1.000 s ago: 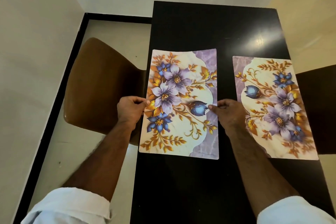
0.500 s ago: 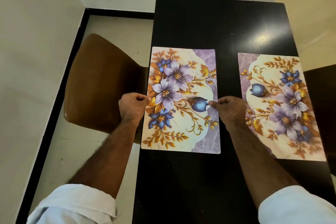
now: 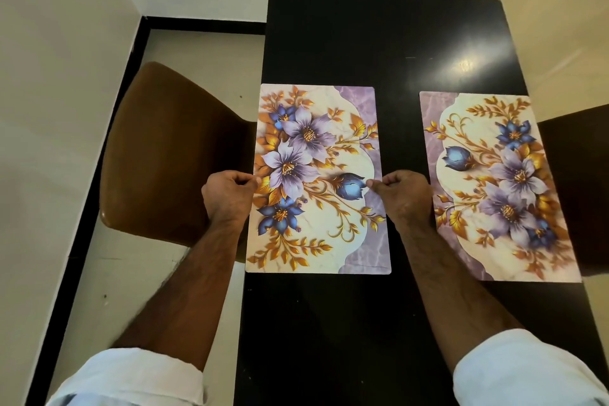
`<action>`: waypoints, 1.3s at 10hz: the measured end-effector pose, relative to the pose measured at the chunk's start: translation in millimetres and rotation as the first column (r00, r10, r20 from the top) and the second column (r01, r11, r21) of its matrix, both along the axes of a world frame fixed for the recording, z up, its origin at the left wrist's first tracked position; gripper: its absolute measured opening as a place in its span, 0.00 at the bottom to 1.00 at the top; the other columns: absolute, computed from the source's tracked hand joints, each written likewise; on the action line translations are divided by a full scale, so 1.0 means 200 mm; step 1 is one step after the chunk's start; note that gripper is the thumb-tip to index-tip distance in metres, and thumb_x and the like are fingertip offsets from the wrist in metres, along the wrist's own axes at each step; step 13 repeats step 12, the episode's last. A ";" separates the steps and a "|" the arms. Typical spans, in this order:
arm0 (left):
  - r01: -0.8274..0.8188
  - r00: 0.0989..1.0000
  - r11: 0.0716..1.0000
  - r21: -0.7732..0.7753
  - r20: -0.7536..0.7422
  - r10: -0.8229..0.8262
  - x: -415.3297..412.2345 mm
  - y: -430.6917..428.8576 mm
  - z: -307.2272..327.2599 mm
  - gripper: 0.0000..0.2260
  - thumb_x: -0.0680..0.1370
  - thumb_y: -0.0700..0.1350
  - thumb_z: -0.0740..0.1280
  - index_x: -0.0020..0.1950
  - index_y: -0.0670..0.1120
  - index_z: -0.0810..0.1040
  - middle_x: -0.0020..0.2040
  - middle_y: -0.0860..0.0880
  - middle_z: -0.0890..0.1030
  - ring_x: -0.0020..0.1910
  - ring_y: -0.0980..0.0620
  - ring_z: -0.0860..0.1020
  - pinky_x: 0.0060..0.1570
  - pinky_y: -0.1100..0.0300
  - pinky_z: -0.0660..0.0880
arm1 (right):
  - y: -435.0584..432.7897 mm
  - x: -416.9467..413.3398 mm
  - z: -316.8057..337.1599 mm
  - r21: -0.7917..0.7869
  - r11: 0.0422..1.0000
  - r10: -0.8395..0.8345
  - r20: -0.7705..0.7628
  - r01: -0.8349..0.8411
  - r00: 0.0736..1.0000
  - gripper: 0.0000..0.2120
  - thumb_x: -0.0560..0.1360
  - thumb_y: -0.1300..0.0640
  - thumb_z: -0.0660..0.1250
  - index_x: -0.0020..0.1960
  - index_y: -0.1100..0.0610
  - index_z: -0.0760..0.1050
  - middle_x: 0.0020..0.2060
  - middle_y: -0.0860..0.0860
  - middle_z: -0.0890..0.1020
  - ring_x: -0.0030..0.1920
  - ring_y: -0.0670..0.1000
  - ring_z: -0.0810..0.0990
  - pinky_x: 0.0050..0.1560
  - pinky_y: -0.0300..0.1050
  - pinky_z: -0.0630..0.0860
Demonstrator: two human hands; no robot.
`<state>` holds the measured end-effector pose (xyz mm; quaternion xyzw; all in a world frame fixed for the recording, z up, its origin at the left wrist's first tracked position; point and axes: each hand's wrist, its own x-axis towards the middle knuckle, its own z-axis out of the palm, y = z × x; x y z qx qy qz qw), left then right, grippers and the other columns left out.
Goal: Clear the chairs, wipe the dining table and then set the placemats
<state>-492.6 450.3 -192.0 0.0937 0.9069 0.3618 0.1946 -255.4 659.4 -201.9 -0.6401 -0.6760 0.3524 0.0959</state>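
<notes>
Left hand (image 3: pixel 227 194): centre frame, fingers curled, pinching the left edge of the purple-and-gold floral rectangular placemat (image 3: pixel 316 181).
Right hand (image 3: pixel 403 196): pinching that placemat's right edge.
Placemat: flat along the left edge of the glossy black rectangular table (image 3: pixel 379 43).
Second floral placemat (image 3: pixel 501 188): right of frame, lying apart.
Brown moulded chair (image 3: pixel 164 158): left of the table.

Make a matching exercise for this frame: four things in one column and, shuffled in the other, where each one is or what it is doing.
Things
1. left hand
2. right hand
3. right placemat
4. brown chair

Places and states
A. lies flat by the right edge of the table
B. pinches the right edge of the left placemat
C. stands beside the table's left side
D. pinches the left placemat's left edge

Pairs: 1-D, 2-B, 3-A, 4-C
</notes>
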 end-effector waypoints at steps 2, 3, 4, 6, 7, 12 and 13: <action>-0.021 0.999 1.000 0.006 0.027 0.021 0.00 -0.02 -0.01 0.10 0.79 0.47 0.80 0.57 0.43 0.89 0.46 0.51 0.86 0.42 0.57 0.83 0.38 0.63 0.79 | -0.01 -0.02 0.02 0.003 1.000 0.024 0.102 -0.025 0.994 0.17 0.76 0.43 0.81 0.45 0.57 0.83 0.35 0.50 0.81 0.34 0.49 0.78 0.34 0.40 0.71; -0.022 0.999 1.000 0.021 0.040 0.021 -0.01 -0.02 -0.01 0.10 0.79 0.47 0.80 0.57 0.43 0.89 0.47 0.50 0.86 0.45 0.52 0.85 0.40 0.60 0.80 | -0.01 -0.02 0.02 -0.010 1.000 0.027 0.130 -0.025 0.991 0.18 0.76 0.41 0.80 0.46 0.55 0.81 0.36 0.50 0.80 0.34 0.49 0.77 0.34 0.40 0.69; -0.005 0.999 1.000 -0.005 0.035 0.005 -0.01 -0.01 -0.01 0.11 0.78 0.47 0.81 0.56 0.43 0.89 0.45 0.51 0.86 0.47 0.48 0.87 0.48 0.50 0.85 | 0.00 -0.01 0.04 -0.015 1.000 0.029 0.145 -0.027 0.989 0.18 0.76 0.41 0.80 0.46 0.55 0.81 0.36 0.49 0.79 0.34 0.49 0.76 0.33 0.41 0.66; -0.037 0.997 0.999 -0.008 0.065 0.038 0.00 -0.01 0.00 0.12 0.77 0.47 0.82 0.56 0.44 0.89 0.46 0.49 0.87 0.48 0.46 0.88 0.53 0.43 0.87 | -0.01 0.00 0.05 -0.028 0.999 0.022 0.173 -0.018 0.985 0.20 0.76 0.39 0.80 0.48 0.54 0.80 0.39 0.50 0.80 0.36 0.50 0.77 0.34 0.41 0.69; -0.046 0.997 0.999 -0.012 0.068 0.046 0.00 0.00 -0.01 0.11 0.76 0.47 0.83 0.55 0.45 0.89 0.47 0.48 0.88 0.47 0.46 0.88 0.52 0.42 0.88 | 0.00 0.01 0.03 -0.026 0.999 0.028 0.167 -0.024 0.985 0.20 0.75 0.38 0.80 0.48 0.54 0.79 0.39 0.51 0.81 0.36 0.50 0.78 0.34 0.42 0.69; -0.037 0.997 0.999 0.032 -0.059 0.039 0.50 -0.35 0.22 0.09 0.85 0.48 0.73 0.60 0.43 0.86 0.50 0.47 0.86 0.48 0.46 0.86 0.43 0.54 0.80 | -0.42 0.54 0.29 -0.021 0.977 0.212 0.060 -0.211 0.975 0.10 0.83 0.41 0.71 0.51 0.46 0.77 0.43 0.43 0.81 0.43 0.44 0.81 0.44 0.39 0.78; -0.037 0.997 0.999 0.032 -0.059 0.039 0.50 -0.35 0.22 0.09 0.85 0.48 0.73 0.60 0.43 0.86 0.50 0.47 0.86 0.48 0.46 0.86 0.43 0.54 0.80 | -0.42 0.54 0.29 -0.021 0.977 0.212 0.060 -0.211 0.975 0.10 0.83 0.41 0.71 0.51 0.46 0.77 0.43 0.43 0.81 0.43 0.44 0.81 0.44 0.39 0.78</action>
